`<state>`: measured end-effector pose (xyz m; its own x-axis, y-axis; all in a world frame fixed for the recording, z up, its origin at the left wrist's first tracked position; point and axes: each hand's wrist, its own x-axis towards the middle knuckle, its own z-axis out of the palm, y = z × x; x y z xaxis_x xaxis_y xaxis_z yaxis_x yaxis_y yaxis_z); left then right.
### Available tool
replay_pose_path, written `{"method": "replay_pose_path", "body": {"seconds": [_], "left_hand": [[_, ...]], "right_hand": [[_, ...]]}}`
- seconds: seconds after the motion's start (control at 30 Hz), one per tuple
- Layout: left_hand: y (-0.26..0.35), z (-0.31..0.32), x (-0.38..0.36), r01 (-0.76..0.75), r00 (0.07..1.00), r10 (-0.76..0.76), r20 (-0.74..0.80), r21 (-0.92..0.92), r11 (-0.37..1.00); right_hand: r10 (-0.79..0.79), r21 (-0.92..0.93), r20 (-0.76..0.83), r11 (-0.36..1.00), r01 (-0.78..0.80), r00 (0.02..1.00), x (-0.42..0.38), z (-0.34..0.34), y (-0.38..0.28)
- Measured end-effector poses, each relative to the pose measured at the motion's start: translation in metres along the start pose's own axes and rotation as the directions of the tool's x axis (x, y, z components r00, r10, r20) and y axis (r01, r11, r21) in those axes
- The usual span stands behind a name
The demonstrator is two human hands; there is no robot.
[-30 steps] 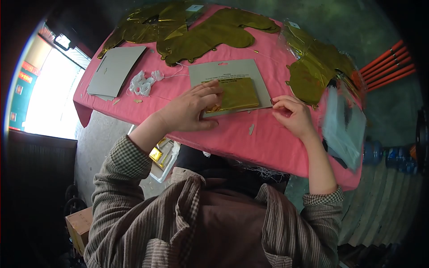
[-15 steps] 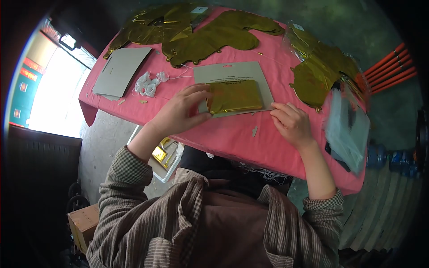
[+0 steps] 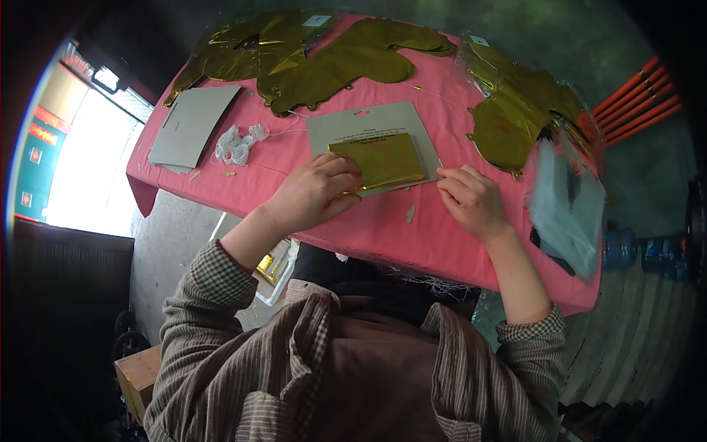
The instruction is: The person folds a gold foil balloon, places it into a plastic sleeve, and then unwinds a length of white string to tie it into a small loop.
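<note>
Two hands work at the middle of the frame on a folded gold foil piece [image 3: 379, 160] that lies on a grey backing card [image 3: 346, 127], both flat on the pink-covered table [image 3: 383, 232]. The left hand [image 3: 317, 193] curls its fingers over the foil's lower left corner, pressing or pinching it there; the exact grip is hidden under the knuckles. The right hand [image 3: 473, 200] sits at the card's lower right corner with fingers bent together, apparently pinching the card's edge, though the fingertips are hard to see.

The step in hand looks like seating or freeing the folded foil on its card. The next move calls for one hand to steady the card while the other works the thin foil without creasing it.

Flattened gold foil balloons [image 3: 346, 55] spread across the top of the frame, with more at the upper right [image 3: 515, 121]. A second grey card [image 3: 193, 124] lies at the upper left, a tangle of white string [image 3: 237, 142] beside it. A clear plastic bag [image 3: 567, 206] at the right is blurred, and the printing on the card is too small to read.
</note>
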<state>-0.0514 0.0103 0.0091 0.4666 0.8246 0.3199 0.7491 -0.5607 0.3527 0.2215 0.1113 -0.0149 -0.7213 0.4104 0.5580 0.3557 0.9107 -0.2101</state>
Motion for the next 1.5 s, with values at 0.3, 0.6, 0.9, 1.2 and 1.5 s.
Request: {"method": "replay_pose_path", "body": {"seconds": [0.3, 0.6, 0.9, 1.2, 1.5], "left_hand": [[0.022, -0.016, -0.01, 0.024, 0.999, -0.02, 0.049, -0.091, 0.996], [0.018, 0.0, -0.018, 0.294, 0.942, -0.323, -0.088, -0.247, 0.923], [0.022, 0.007, -0.011, 0.404, 0.893, -0.408, -0.188, -0.059, 0.913], [0.023, 0.003, -0.008, 0.561, 0.811, -0.572, -0.125, -0.114, 0.82], [0.017, 0.004, -0.032, 0.542, 0.827, -0.51, -0.237, 0.094, 0.835]], "right_hand": [[0.082, 0.106, 0.003, 0.991, -0.082, 0.997, 0.001, -0.004, 0.003], [0.275, 0.176, 0.088, 0.942, -0.287, 0.957, 0.009, -0.001, 0.008], [0.586, 0.305, 0.334, 0.674, -0.672, 0.739, 0.029, 0.007, 0.017], [0.574, 0.327, 0.382, 0.649, -0.687, 0.724, 0.035, 0.012, 0.021], [0.604, 0.13, 0.527, 0.639, -0.759, 0.598, 0.046, 0.008, 0.048]]}}
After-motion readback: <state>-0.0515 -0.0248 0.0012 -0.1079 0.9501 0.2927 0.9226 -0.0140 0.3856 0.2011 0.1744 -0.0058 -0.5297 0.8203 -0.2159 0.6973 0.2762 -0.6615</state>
